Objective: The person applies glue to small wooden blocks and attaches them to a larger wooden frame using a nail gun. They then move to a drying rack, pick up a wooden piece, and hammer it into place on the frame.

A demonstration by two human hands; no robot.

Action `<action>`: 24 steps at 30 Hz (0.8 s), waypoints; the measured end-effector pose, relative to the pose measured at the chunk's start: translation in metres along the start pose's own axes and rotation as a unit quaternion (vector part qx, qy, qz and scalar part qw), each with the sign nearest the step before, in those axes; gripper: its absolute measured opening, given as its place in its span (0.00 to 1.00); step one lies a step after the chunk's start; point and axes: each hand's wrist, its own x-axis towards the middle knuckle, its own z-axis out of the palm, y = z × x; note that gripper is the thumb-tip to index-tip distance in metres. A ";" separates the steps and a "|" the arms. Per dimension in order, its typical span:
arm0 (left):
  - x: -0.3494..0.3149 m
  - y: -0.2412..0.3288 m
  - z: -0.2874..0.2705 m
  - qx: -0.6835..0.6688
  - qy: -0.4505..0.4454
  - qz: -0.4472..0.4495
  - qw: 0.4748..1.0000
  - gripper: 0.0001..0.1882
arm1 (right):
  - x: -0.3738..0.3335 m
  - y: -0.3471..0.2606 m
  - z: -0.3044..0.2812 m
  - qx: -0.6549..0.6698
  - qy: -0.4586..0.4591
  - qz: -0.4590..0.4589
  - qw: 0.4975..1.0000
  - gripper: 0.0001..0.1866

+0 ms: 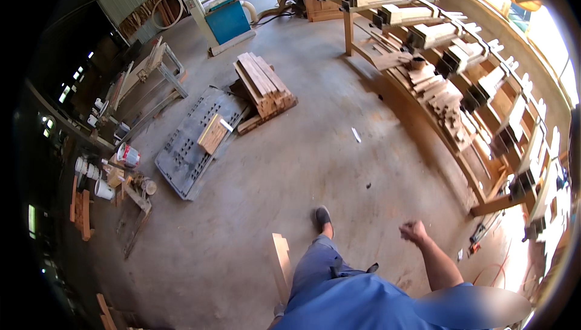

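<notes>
Low at my left side, two or so pale wooden boards stand upright against my leg, their upper ends stepped. My left hand is closed on their lower part, mostly hidden at the bottom edge. Out to the right of my body hangs my right hand, its fingers curled with nothing visible in them. One shoe shows ahead of me on the concrete floor.
A grey plastic pallet bearing a wooden block lies ahead left, beside a stack of planks. Along the right runs a long clamp rack with clamped wood pieces. Buckets and a workbench stand left; a blue machine is farther off.
</notes>
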 end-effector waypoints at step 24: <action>0.161 0.650 -0.254 -0.088 0.072 0.024 0.993 0.52 | 0.441 -0.259 -0.061 -0.013 -0.131 0.193 0.972 0.13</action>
